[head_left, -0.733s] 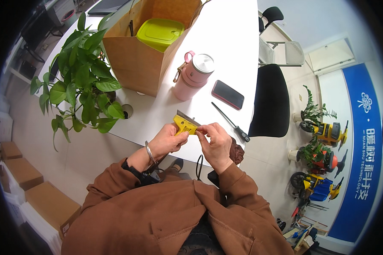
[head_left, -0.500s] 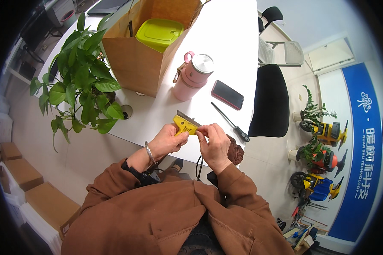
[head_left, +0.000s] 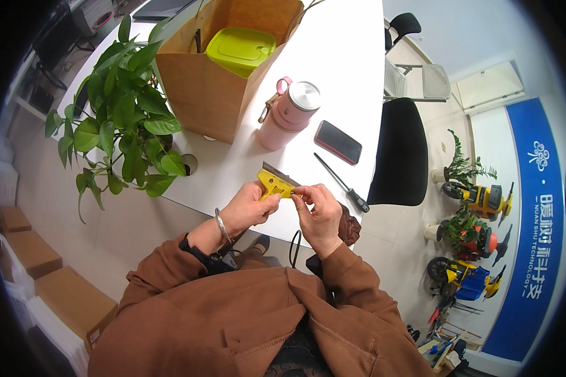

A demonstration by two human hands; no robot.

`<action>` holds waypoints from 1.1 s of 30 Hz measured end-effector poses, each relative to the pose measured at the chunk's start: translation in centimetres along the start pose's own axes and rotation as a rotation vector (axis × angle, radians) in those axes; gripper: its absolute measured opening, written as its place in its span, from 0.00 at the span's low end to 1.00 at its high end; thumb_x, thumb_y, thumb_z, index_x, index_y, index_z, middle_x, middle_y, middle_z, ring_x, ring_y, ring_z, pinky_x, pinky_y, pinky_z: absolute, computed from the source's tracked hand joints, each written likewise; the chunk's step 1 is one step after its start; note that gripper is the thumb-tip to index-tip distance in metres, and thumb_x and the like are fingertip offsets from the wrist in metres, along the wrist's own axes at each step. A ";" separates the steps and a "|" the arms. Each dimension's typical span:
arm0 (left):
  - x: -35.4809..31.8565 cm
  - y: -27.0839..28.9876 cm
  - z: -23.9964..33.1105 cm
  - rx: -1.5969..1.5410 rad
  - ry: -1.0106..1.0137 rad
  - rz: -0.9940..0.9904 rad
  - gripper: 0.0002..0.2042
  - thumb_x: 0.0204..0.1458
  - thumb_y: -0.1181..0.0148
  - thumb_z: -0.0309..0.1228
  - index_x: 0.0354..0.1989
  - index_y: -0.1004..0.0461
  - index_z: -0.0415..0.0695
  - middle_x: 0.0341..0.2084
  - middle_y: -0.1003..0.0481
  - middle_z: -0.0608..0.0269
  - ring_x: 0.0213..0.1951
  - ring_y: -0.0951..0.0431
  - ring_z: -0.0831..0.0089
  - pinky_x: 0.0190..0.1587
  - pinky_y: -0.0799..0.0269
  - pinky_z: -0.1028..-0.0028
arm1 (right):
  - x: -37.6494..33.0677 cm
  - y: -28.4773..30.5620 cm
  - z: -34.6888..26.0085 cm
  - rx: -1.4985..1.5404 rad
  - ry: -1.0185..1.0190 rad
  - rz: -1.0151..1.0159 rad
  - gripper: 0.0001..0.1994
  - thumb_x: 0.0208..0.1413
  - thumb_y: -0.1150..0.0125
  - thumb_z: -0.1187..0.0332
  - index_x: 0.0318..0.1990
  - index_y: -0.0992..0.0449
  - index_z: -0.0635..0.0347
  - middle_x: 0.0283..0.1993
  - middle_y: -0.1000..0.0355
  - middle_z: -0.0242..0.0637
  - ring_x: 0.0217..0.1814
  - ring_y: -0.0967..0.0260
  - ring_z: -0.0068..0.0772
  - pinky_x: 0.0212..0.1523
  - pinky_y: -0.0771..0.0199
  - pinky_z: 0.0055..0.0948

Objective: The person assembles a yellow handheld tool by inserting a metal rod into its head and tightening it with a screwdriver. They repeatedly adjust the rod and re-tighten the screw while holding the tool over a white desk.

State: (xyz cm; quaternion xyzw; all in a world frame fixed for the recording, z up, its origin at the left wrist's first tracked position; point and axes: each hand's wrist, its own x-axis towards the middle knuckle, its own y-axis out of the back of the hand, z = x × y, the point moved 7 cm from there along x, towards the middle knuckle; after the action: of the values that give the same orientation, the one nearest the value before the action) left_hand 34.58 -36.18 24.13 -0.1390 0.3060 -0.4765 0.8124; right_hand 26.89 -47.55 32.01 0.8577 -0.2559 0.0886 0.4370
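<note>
Above the tabletop [head_left: 352,75], I observe the left hand [head_left: 246,208] grasping a scraper [head_left: 274,185], the right hand [head_left: 321,218] pinching its end. A screwdriver [head_left: 358,200] lies near a phone [head_left: 338,142].

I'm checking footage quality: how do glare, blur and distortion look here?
Head view: white table glares nearly featureless beyond the pink bottle; head view: yellow tool shows no obvious motion blur; head view: fisheye bends the blue wall banner, with black at the corners.

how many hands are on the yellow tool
2: the left hand grips the yellow tool at its left end, and the right hand pinches at its right end.
</note>
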 end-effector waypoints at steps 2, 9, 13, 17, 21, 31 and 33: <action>0.0 0.0 -0.1 -0.011 0.007 0.005 0.05 0.63 0.48 0.29 0.40 0.29 0.40 0.21 0.34 0.72 0.17 0.43 0.88 0.17 0.48 0.84 | 0.1 0.0 0.0 0.005 -0.012 -0.006 0.06 0.48 0.32 0.75 0.33 0.23 0.59 0.29 0.29 0.35 0.30 0.28 0.36 0.29 0.29 0.32; 0.1 0.0 -0.2 -0.028 0.027 -0.004 0.06 0.63 0.48 0.28 0.42 0.29 0.40 0.22 0.34 0.72 0.17 0.43 0.87 0.17 0.48 0.84 | 0.5 0.0 0.4 0.039 -0.025 -0.043 0.06 0.48 0.32 0.76 0.32 0.23 0.59 0.29 0.28 0.35 0.31 0.28 0.35 0.29 0.28 0.31; 0.1 0.0 -0.3 -0.077 0.042 -0.023 0.06 0.63 0.48 0.28 0.43 0.29 0.40 0.22 0.33 0.72 0.17 0.43 0.87 0.17 0.48 0.84 | 0.6 0.0 0.3 0.035 0.003 -0.052 0.06 0.47 0.32 0.76 0.32 0.23 0.60 0.29 0.28 0.36 0.31 0.27 0.35 0.30 0.28 0.31; 0.2 0.1 -0.6 -0.060 0.050 -0.019 0.06 0.63 0.48 0.29 0.42 0.29 0.39 0.22 0.33 0.71 0.17 0.43 0.87 0.17 0.47 0.84 | 0.5 -0.1 0.4 0.049 -0.005 -0.065 0.06 0.47 0.32 0.77 0.32 0.24 0.61 0.30 0.28 0.36 0.32 0.27 0.36 0.31 0.27 0.32; 0.2 0.1 -0.7 -0.060 0.055 -0.026 0.07 0.63 0.47 0.30 0.42 0.29 0.39 0.22 0.33 0.72 0.18 0.42 0.87 0.17 0.47 0.85 | 0.3 -0.3 0.3 0.012 0.018 -0.069 0.07 0.47 0.32 0.77 0.31 0.25 0.61 0.30 0.28 0.36 0.31 0.27 0.37 0.31 0.27 0.32; 0.0 -0.2 0.1 0.042 -0.036 -0.018 0.07 0.63 0.46 0.31 0.36 0.30 0.41 0.20 0.35 0.75 0.17 0.43 0.88 0.17 0.49 0.84 | -0.2 -0.6 0.9 0.085 -0.061 -0.049 0.07 0.47 0.33 0.78 0.32 0.26 0.61 0.30 0.28 0.36 0.30 0.28 0.37 0.31 0.27 0.31; -0.1 -0.2 0.1 0.034 -0.029 -0.023 0.07 0.63 0.46 0.31 0.37 0.30 0.41 0.20 0.35 0.74 0.17 0.43 0.88 0.17 0.49 0.84 | -0.2 -0.5 0.7 0.065 -0.045 -0.038 0.07 0.47 0.32 0.78 0.31 0.26 0.61 0.30 0.28 0.36 0.30 0.28 0.36 0.31 0.27 0.31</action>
State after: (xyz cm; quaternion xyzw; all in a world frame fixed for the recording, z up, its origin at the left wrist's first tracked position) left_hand 34.48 -36.22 24.34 -0.1354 0.2843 -0.4889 0.8135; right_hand 26.89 -47.80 31.14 0.8779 -0.2463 0.0691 0.4047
